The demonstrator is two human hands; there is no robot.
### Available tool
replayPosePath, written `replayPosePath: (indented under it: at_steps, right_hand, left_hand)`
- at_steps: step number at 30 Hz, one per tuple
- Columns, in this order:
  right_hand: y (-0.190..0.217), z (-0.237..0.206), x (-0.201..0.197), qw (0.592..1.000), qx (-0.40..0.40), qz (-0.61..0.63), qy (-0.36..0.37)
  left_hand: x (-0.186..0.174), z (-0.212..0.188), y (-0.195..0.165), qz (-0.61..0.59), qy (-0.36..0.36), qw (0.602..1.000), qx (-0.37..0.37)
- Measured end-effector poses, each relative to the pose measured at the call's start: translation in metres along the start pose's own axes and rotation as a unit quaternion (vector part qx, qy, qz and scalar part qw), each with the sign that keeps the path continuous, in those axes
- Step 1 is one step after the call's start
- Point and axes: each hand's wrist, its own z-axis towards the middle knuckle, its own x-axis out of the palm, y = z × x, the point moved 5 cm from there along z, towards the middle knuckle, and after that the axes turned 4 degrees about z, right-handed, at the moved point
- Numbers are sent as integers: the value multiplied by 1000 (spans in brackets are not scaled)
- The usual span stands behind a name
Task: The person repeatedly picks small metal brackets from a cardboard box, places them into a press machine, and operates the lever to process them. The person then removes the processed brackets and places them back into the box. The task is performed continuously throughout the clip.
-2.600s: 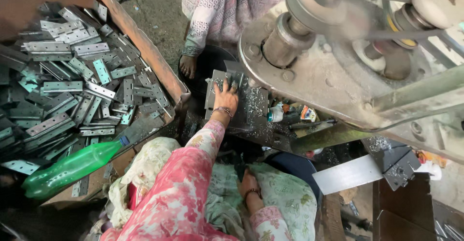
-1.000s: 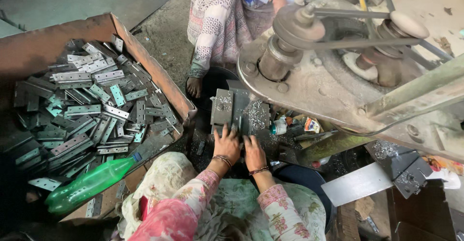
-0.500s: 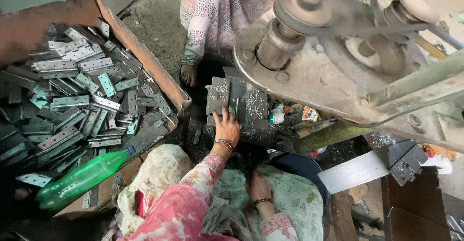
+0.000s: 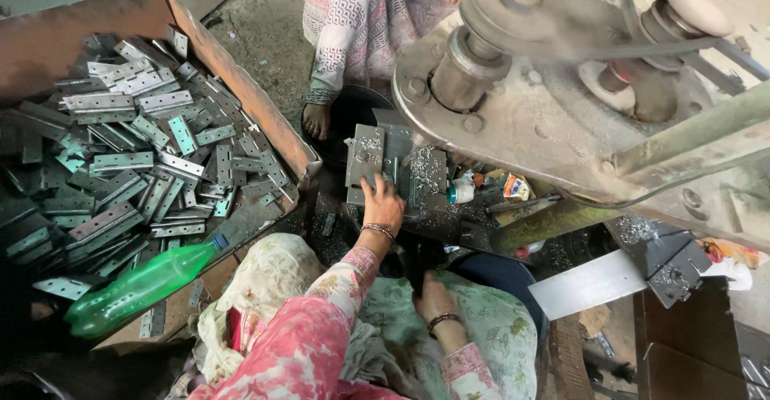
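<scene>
Concrete floor, left hand [image 4: 383,205] pressing metal plate [image 4: 395,167], right hand [image 4: 434,296] grip unclear.

— What sits on the concrete floor [image 4: 265,15]?
— A rusty open box [image 4: 233,87] heaped with grey metal hinges [image 4: 136,159]; a green plastic bottle [image 4: 136,288] lies against its near edge.

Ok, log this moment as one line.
left hand: on metal plate under press | right hand: in lap, grip unclear | crate of hinges left
</scene>
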Motion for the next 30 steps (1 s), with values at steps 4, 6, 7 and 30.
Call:
replayPosePath:
  at_steps: [4,6,7,30]
  right_hand:
    - [9,-6,2,998,-30,48,-41]
    - [6,-8,10,998,21,55,14]
    - [6,-9,11,998,22,59,16]
    - [-2,-4,-1,999,-14,36,-15]
  left_hand:
    - [-4,-2,1,3,-63,998,-15]
    - [-1,-8,4,-4,-69,997,-16]
    - [1,-12,4,-7,-63,998,-11]
    - [-16,10,27,-13,0,1000,-17]
